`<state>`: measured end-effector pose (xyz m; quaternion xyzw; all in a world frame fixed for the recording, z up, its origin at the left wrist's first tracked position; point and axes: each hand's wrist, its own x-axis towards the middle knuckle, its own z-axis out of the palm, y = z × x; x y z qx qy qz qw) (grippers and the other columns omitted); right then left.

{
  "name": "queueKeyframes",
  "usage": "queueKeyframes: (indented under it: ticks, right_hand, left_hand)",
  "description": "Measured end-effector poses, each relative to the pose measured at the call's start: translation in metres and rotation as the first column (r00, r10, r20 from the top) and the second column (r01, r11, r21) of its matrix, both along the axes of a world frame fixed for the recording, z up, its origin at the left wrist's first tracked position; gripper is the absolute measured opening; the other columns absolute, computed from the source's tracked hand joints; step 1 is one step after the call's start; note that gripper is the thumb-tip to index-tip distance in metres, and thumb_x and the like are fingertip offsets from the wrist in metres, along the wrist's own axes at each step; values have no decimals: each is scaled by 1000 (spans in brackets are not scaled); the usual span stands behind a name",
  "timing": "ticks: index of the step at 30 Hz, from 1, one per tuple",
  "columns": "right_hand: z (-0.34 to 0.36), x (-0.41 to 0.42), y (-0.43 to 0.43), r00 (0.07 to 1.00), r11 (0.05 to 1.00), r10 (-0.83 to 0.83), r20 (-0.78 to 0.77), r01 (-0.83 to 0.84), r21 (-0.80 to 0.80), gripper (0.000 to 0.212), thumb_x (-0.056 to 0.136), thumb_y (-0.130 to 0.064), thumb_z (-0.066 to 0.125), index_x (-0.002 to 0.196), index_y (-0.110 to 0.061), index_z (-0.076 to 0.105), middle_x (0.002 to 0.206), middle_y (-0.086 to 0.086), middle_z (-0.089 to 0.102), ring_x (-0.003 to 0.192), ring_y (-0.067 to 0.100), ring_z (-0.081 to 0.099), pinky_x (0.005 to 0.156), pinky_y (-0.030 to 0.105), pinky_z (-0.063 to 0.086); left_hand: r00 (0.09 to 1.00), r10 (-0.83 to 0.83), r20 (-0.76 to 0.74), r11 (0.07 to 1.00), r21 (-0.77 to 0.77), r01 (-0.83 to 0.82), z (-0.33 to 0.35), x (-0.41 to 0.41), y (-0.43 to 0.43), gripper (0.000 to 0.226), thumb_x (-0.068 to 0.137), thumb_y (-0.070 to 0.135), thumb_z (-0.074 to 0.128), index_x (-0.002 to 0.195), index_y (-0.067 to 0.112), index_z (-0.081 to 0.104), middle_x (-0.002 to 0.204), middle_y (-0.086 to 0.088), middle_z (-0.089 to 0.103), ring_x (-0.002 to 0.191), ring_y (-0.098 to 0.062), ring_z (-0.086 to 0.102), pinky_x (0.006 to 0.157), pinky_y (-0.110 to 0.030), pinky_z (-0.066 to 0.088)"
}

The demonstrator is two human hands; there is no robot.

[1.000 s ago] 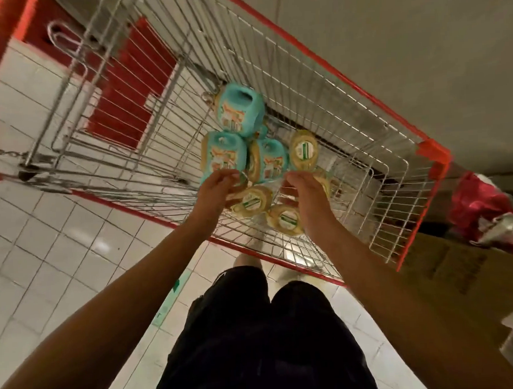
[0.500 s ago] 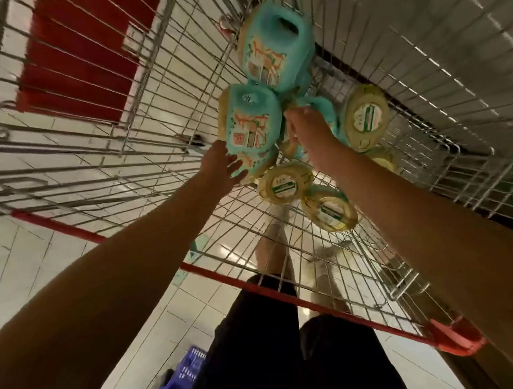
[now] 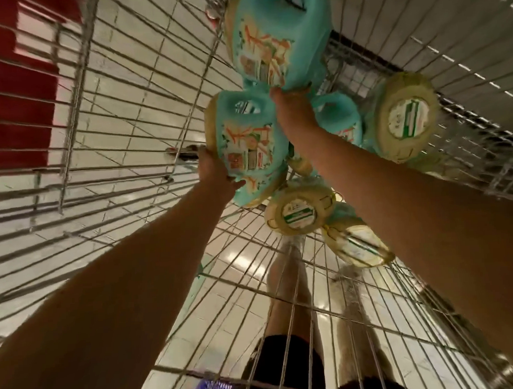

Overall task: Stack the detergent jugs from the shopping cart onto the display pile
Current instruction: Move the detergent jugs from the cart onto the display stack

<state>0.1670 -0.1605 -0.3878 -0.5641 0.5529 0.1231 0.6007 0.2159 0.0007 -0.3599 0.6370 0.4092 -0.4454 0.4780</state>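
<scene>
1. Filling almost the whole view, the shopping cart (image 3: 450,65) is seen from above. The detergent jugs lie heaped at its far end, so both arms must reach deep inside.
2. The upper teal jug (image 3: 276,35) rests on top of the heap, close against the wire wall.
3. The lower teal jug (image 3: 246,144) lies just under it, its label facing the camera.
4. The pale-ended jug (image 3: 403,118) and two similar ones lie on their sides, probably because they were loaded loosely.
5. The left hand (image 3: 218,172) is clamped on the side of the lower teal jug with the thumb on the front, I think to lift it out.
6. The right hand (image 3: 292,109) goes between the two teal jugs. Its fingertips touch the upper jug's edge, but I cannot tell whether it grips.
7. The display pile is not in view, and every visible jug is in the cart.
</scene>
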Motion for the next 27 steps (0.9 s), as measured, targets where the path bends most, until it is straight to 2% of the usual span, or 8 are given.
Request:
queueKeyframes:
  ticks: [3,8,12,17,20,22,25,27]
  right_hand:
    - [0,2,6,999,1000,-23,43,24,-18,36,105,-24,56,121,6,68,126,29,68,118,42,63,104,53,50]
    - [18,-5,7,994,989,107,37,-110,101,54,109,-43,48,139,0,61,144,24,59,135,39,54,116,46,43]
    - [48,-18,9,994,992,96,56,-100,71,59,107,-54,46,142,-9,59,149,21,55,139,38,50,119,52,39]
    - [101,-64,-4,983,985,-172,59,171,17,47,102,-61,56,123,-19,56,125,10,64,113,30,64,82,32,44]
    - [142,-109,-12,980,979,-201,-10,201,20,83,100,-72,45,156,-12,36,152,18,54,135,38,55,96,37,42]
    - [173,-143,-16,975,973,-219,-46,222,65,101,95,-82,38,166,-13,19,164,19,41,145,41,47,112,46,39]
    - [225,-193,-15,945,923,-324,-53,328,201,108,81,-97,34,161,-24,39,158,13,52,139,37,55,115,55,45]
    - [264,-225,-8,897,856,-441,-32,431,287,88,88,-92,34,143,-28,62,134,8,70,120,32,69,93,50,60]
  left_hand:
    - [999,-18,32,999,-41,19,1,-3,5,61,110,53,22,139,17,62,144,-20,60,139,-44,50,114,-64,40]
    - [997,-27,66,998,-54,31,29,-10,6,60,106,56,17,106,16,62,109,-19,61,94,-30,63,80,-41,56]
    - [986,-50,160,998,-36,56,68,-18,10,62,105,56,25,124,13,64,124,-26,66,125,-44,64,108,-64,47]
    - [974,-34,224,991,-118,62,133,-34,-10,60,103,59,46,128,7,59,116,-22,68,115,-41,68,101,-52,54]
    - [967,-75,242,976,-182,121,175,-53,-28,81,100,66,52,154,7,46,143,-24,63,128,-42,65,112,-59,49]
    - [943,-183,277,948,-206,244,201,-73,-36,72,101,63,51,146,8,57,139,-21,67,125,-41,66,112,-61,49]
    - [877,-279,391,886,-247,392,244,-115,-39,68,94,62,58,138,10,65,130,-18,73,121,-39,69,109,-63,50]
    - [814,-337,474,817,-283,503,271,-141,-39,78,89,65,62,142,9,60,133,-19,71,123,-39,69,108,-62,52]
